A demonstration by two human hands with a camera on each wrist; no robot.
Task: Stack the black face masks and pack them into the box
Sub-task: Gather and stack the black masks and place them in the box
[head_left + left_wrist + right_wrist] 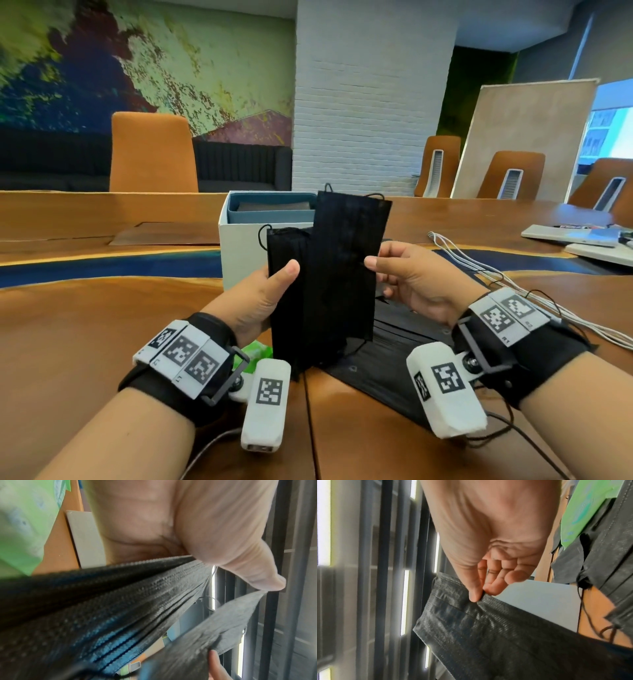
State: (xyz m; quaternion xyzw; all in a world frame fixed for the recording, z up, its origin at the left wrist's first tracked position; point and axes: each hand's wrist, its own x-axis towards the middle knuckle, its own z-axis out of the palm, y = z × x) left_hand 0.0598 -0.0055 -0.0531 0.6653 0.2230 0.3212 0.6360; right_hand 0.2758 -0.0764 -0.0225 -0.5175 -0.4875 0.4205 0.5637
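Observation:
My left hand (270,284) grips a stack of black face masks (287,301) held upright above the table, thumb on the near face. In the left wrist view the stack's edges (120,601) fan out under my thumb (240,563). My right hand (394,270) pinches one black mask (349,253) by its right edge, standing taller against the stack. The right wrist view shows thumb and forefinger closed on that mask (488,628). More black masks (404,342) lie flat on the table below my right wrist. The white box (239,246) stands open right behind the masks, with a blue inner tray (274,205).
A green packet (257,353) lies on the wooden table (85,342) under my left wrist. White cables (479,263) run along the right. White flat devices (575,236) sit at the far right. Orange chairs (152,154) stand beyond the table's far edge.

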